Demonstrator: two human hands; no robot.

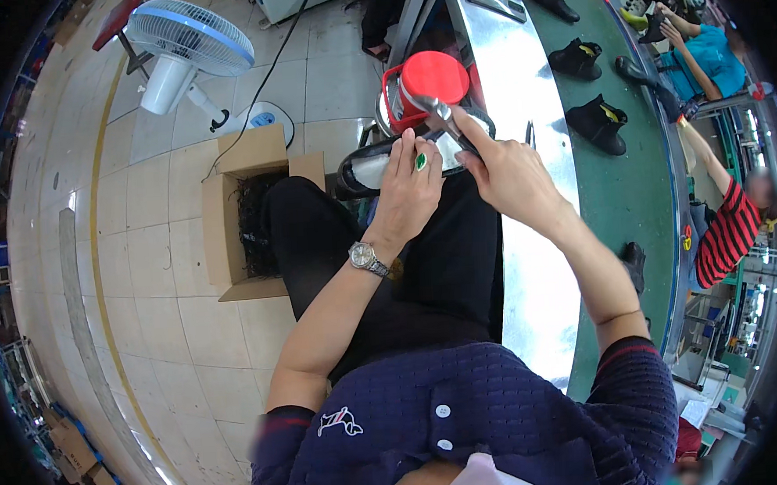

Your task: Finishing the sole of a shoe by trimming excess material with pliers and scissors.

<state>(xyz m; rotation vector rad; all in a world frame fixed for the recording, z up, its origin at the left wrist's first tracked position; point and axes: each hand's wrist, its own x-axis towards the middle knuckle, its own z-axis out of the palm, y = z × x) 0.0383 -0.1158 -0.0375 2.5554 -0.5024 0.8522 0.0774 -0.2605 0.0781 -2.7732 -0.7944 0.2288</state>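
Observation:
A black shoe (369,172) lies across my thighs, its pale underside facing up. My left hand (408,187), wearing a green-stoned ring and a wristwatch (367,258), rests over the shoe and grips it; its thumb is hidden, and whether the fingertips pinch anything small cannot be made out. My right hand (510,173) is closed around the handle of a hammer (435,111). The metal head sits just above the shoe, close to my left fingertips. Part of the shoe is covered by both hands.
A red-lidded container (434,78) stands beyond the shoe. At my left are an open carton (222,227) with dark contents and a fan (187,44). The metal bench (538,278) adjoins a green conveyor (619,197) carrying black boots (598,124). Co-workers (729,240) sit across it.

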